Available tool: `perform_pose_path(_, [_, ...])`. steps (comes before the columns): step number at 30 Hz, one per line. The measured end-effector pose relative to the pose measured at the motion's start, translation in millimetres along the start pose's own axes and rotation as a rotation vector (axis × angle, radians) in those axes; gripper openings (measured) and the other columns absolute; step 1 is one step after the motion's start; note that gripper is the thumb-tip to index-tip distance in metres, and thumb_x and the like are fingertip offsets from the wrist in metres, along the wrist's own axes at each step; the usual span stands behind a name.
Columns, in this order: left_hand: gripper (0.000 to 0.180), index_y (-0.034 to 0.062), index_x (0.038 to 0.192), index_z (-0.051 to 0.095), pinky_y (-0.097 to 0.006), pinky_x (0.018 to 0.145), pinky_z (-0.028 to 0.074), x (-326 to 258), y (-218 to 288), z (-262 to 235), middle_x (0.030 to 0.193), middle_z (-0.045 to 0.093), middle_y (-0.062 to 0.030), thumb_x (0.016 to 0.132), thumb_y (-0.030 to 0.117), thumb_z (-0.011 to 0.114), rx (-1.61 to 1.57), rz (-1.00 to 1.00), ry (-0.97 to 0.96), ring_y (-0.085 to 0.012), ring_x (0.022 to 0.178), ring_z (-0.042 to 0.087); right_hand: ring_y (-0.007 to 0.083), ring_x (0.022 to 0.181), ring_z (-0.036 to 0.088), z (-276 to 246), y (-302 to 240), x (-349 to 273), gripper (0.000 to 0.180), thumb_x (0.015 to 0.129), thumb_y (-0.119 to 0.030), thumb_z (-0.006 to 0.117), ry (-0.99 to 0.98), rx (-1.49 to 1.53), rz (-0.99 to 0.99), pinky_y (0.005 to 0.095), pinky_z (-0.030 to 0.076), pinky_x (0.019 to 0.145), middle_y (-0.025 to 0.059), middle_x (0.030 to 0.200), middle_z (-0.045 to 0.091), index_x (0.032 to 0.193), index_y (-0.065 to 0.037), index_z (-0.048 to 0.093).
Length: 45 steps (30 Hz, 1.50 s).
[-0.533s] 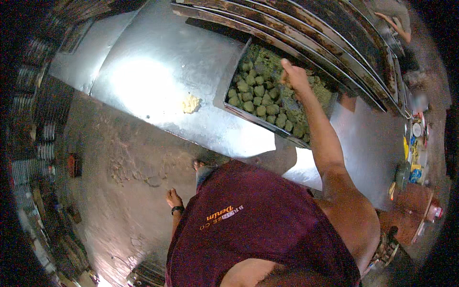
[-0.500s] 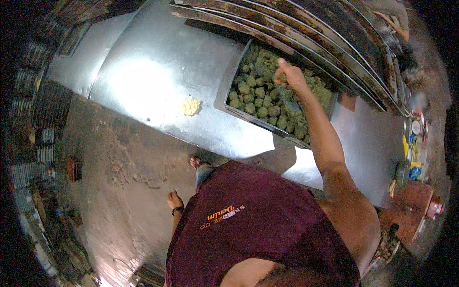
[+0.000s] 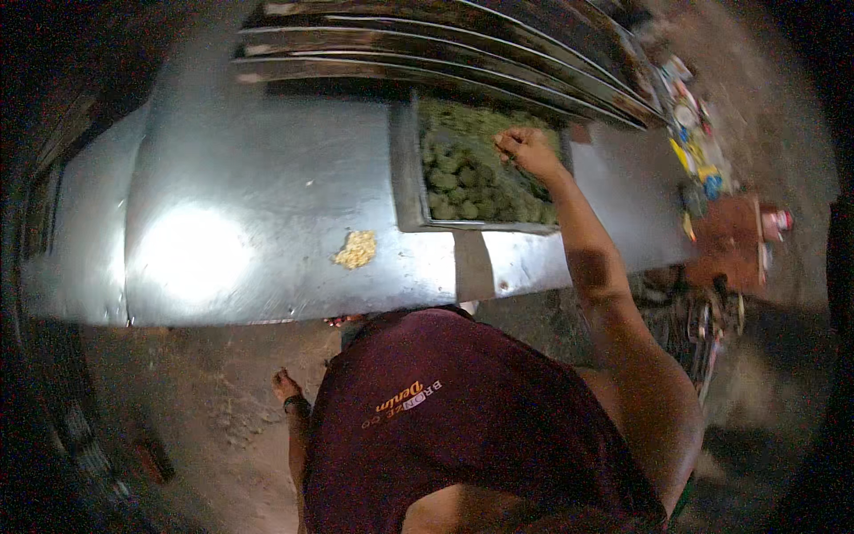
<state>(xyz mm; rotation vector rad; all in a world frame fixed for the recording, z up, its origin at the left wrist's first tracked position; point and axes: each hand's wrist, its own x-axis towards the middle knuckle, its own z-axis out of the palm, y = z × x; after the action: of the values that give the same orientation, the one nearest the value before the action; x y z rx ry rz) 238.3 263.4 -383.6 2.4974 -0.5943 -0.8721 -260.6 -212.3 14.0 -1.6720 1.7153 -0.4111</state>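
Observation:
My right hand (image 3: 527,153) is over a deep metal tray (image 3: 407,178), with its fingers drawn together in a pinch. Anything between the fingertips is too small to make out. Below and beside the hand lie many round greenish balls (image 3: 458,182), gathered in the near part of the tray. Loose greenish crumbly mix (image 3: 471,116) spreads along the far side. Down by my side, away from the table, hangs my left hand (image 3: 285,384), fingers loosely apart and nothing seen in it. A small heap of pale yellow bits (image 3: 357,250) sits left of the tray.
The tray rests on a shiny metal tabletop (image 3: 267,160). Several long dark trays (image 3: 427,53) stand on edge behind it. At the right are a reddish-brown board or box (image 3: 731,238) and assorted small items (image 3: 698,160). A foot (image 3: 342,319) shows at the table's near edge.
The view has turned, so the table now lies more level across it. My right hand stays over the tray, its fingers more closed together. The left hand still hangs down.

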Motion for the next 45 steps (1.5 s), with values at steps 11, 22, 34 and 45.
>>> perform_pose_path(11, [0.028, 0.0108, 0.097, 0.052, -0.037, 0.049, 0.040, -4.0, 71.5, 49.7, 0.093, 0.058, -0.0045, 0.084, 0.035, 0.055, -0.657, -0.368, -0.280, -0.0209, 0.071, 0.057, 0.0326, 0.090, 0.061, -47.2, 124.8, -15.2, 0.036, 0.074, -0.017, 0.064, 0.156, -0.558, -0.179, 0.0375, 0.050, 0.072, 0.0170, 0.104, 0.061, 0.107, -0.003, 0.059])
perform_pose_path(22, [0.028, 0.0063, 0.089, 0.053, -0.034, 0.047, 0.039, -186.9, 28.6, 75.1, 0.087, 0.055, -0.0042, 0.088, 0.034, 0.050, -0.781, -0.382, -0.233, -0.0193, 0.062, 0.052, 0.0343, 0.092, 0.058, -20.0, 113.1, 47.5, 0.043, 0.077, -0.015, 0.059, 0.029, -0.750, -0.351, 0.0427, 0.051, 0.074, 0.0225, 0.108, 0.056, 0.116, -0.001, 0.050])
perform_pose_path(34, [0.028, 0.0071, 0.087, 0.052, -0.034, 0.051, 0.040, -206.5, 116.1, 65.0, 0.085, 0.054, -0.0038, 0.091, 0.034, 0.045, -1.137, -0.304, -0.222, -0.0195, 0.065, 0.052, 0.0291, 0.089, 0.060, -74.3, 137.2, 84.7, 0.027, 0.076, -0.024, 0.065, -0.328, -0.245, -0.254, 0.0442, 0.047, 0.080, 0.0153, 0.093, 0.063, 0.091, -0.001, 0.066])
perform_pose_path(45, [0.033, 0.0080, 0.108, 0.048, -0.037, 0.072, 0.038, -162.6, 100.8, 59.4, 0.102, 0.053, -0.0087, 0.091, 0.035, 0.042, -0.763, -0.275, -0.385, -0.0226, 0.085, 0.051, 0.0324, 0.087, 0.061, -88.9, 130.4, 60.1, 0.040, 0.074, -0.031, 0.063, -0.019, -0.464, -0.457, 0.0431, 0.048, 0.077, 0.0207, 0.095, 0.062, 0.104, -0.005, 0.063])
